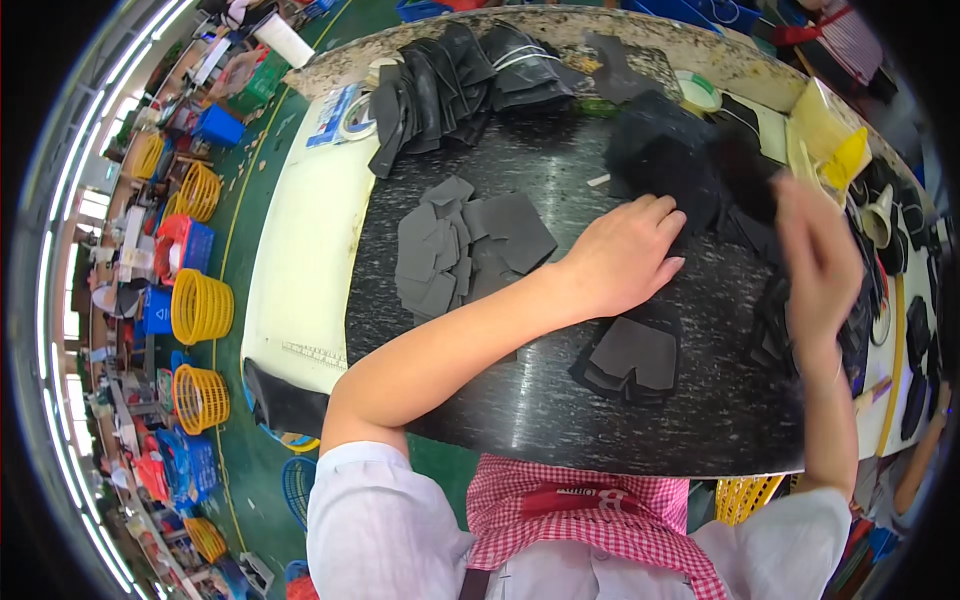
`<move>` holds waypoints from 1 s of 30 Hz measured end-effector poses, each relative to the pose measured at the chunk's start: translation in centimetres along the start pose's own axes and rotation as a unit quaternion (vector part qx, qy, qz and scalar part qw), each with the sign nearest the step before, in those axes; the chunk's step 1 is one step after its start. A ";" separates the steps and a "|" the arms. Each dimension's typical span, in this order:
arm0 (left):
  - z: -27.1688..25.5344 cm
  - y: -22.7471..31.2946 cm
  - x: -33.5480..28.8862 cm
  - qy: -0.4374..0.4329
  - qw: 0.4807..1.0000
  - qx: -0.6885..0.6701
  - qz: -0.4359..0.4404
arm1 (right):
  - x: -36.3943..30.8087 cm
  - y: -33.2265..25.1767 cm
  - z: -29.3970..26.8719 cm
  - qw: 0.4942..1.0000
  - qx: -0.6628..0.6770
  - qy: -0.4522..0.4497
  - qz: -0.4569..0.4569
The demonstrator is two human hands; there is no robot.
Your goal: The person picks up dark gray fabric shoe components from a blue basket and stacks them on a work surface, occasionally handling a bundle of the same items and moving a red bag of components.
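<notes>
My left hand (622, 258) is over the middle of a dark speckled work board (470, 390), its fingers curled together against the edge of a black, sheer-looking cut piece (665, 170). The thumb sticks out to the side. To its right, my right hand (822, 265) is raised and smeared by motion. A blurred black piece (748, 172) meets its fingertips and seems pinched there. Below my left hand lies a small stack of dark grey notched pieces (635, 355). Left of my left hand spreads a loose pile of grey cut pieces (435, 250).
Bundled black pieces (440, 90) lie at the board's far left, near a tape roll (358, 118). Another tape roll (698, 92) is at the far right, by a yellowish container (822, 110). More black pieces (775, 320) line the right side. Yellow baskets (202, 305) stand on the floor at left.
</notes>
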State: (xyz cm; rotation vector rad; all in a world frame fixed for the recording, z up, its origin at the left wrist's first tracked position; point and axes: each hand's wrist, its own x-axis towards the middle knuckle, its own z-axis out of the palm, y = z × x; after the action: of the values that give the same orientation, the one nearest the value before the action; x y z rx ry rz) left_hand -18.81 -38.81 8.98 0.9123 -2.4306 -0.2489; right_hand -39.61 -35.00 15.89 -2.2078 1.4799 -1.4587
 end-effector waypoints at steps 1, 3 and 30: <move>-0.6 -0.6 -0.3 0.001 0.994 -0.108 -0.004 | -1.9 -1.5 -0.5 0.974 -0.120 -0.167 -0.093; -2.6 -1.7 -0.9 0.011 0.991 -0.132 -0.002 | -6.8 -2.2 0.4 0.923 -0.109 -0.330 -0.166; -2.0 4.8 -6.0 -0.076 0.952 -0.248 -0.162 | -9.1 -1.2 2.4 0.960 0.060 -0.263 0.068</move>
State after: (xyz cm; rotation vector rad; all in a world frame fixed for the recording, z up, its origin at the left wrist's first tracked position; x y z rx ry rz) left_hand -16.58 -31.24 9.88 1.0739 -2.1724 -1.0307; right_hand -37.63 -28.38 9.42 -2.1392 1.2865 -0.8012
